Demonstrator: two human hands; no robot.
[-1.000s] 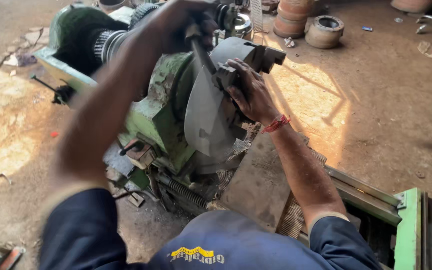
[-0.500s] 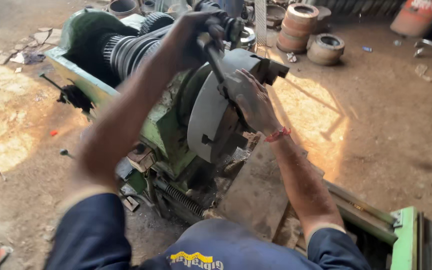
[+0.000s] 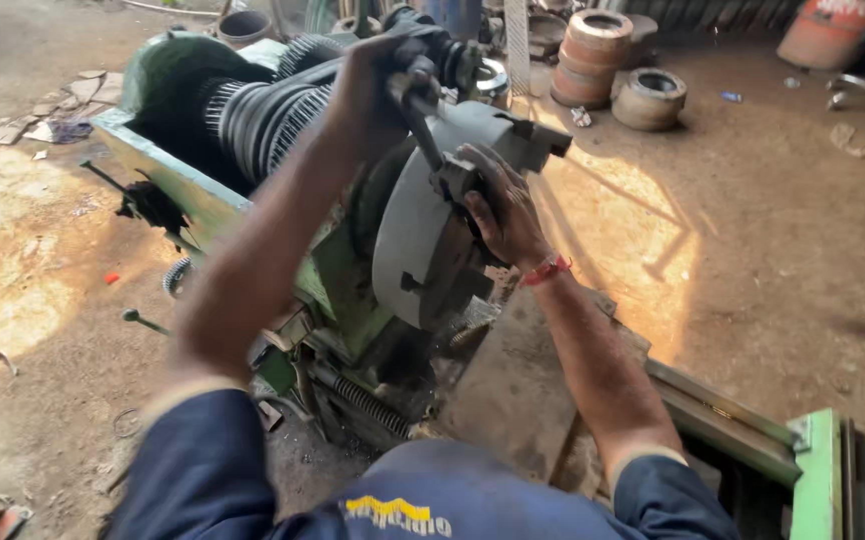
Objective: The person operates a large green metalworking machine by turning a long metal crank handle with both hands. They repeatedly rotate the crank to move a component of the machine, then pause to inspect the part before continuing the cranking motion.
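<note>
Two hands work the grey lathe chuck (image 3: 423, 250) on a stripped green lathe (image 3: 338, 290): the left hand (image 3: 378, 85) is clamped on a dark chuck key (image 3: 423, 115) above it, the right hand (image 3: 498, 205) pressed flat against its face. We judge the key could slip from its socket under force, jamming knuckles against the exposed gears (image 3: 273, 115) just left of them. The chuck looks heavy, grimy and disc-shaped, its stepped jaws protruding.
</note>
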